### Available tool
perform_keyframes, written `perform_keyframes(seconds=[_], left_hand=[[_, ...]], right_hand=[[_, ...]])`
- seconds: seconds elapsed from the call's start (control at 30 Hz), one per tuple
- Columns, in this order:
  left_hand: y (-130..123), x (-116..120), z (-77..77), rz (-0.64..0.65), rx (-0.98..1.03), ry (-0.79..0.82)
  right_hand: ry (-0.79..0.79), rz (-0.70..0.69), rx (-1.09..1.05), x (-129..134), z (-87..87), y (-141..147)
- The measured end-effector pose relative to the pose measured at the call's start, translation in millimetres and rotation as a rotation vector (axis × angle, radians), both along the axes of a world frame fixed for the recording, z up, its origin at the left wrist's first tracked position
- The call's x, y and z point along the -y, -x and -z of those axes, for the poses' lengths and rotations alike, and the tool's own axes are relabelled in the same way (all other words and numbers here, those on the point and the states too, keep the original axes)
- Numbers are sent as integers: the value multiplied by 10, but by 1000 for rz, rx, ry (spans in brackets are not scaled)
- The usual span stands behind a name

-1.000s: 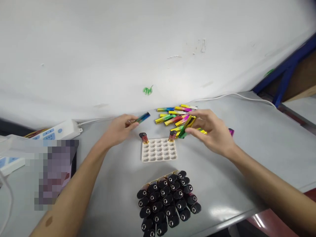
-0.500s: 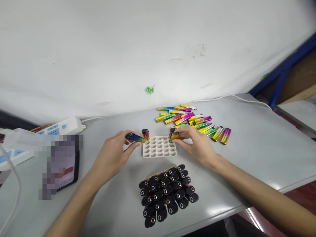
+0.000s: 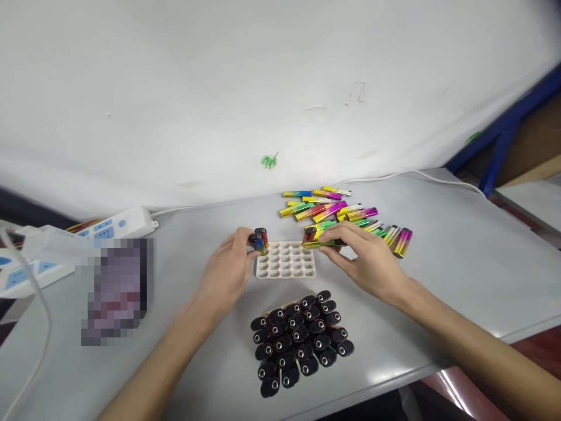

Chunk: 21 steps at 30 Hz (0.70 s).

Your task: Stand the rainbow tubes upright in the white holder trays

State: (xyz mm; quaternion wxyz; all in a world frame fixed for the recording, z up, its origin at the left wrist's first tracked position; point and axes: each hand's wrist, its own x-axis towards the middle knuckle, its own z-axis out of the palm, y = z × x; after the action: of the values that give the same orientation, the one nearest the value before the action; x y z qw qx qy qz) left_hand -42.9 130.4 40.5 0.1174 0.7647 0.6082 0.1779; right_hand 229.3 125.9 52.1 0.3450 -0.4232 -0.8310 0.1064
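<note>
A white tray [image 3: 286,273] with rows of oval holes lies in the middle of the table. At its back left corner my left hand [image 3: 230,263] is closed on a blue-and-yellow lighter [image 3: 259,244], held nearly upright, its lower end at the holes. Just behind it stands a red lighter [image 3: 265,235]. My right hand [image 3: 366,260] pinches a green-and-yellow lighter [image 3: 326,244], tilted almost flat, over the back right corner. Another red lighter [image 3: 308,235] stands upright there, partly hidden by that one.
Closer to me, a block of upright lighters [image 3: 300,334] shows its black tops. Loose shiny lighters [image 3: 331,207] are heaped behind the tray, toward the right. On the left are a blurred-out device [image 3: 118,292] and a white power strip [image 3: 135,222] with cables.
The blue lighter has swung from slanting to nearly upright at the tray's corner, my left hand moving right with it. The lighter in my right hand has tipped over toward flat.
</note>
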Motion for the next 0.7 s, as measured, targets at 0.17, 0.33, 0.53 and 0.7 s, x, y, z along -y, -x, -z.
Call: perform_keyframes(seconds=[0.17,0.33,0.53,0.7], left_hand=[[-18,3,76,-1,-50,-46],[-1,35,182,13,-25,-98],[-48,30,92,-48,23,-27],[-71,17,12,-96,72,22]], right_hand=[[56,6,120,-5,43,78],[61,39,200,-33,32,116],[-24,101,157,-24,91,212],[-124,62,35,-74,132,105]])
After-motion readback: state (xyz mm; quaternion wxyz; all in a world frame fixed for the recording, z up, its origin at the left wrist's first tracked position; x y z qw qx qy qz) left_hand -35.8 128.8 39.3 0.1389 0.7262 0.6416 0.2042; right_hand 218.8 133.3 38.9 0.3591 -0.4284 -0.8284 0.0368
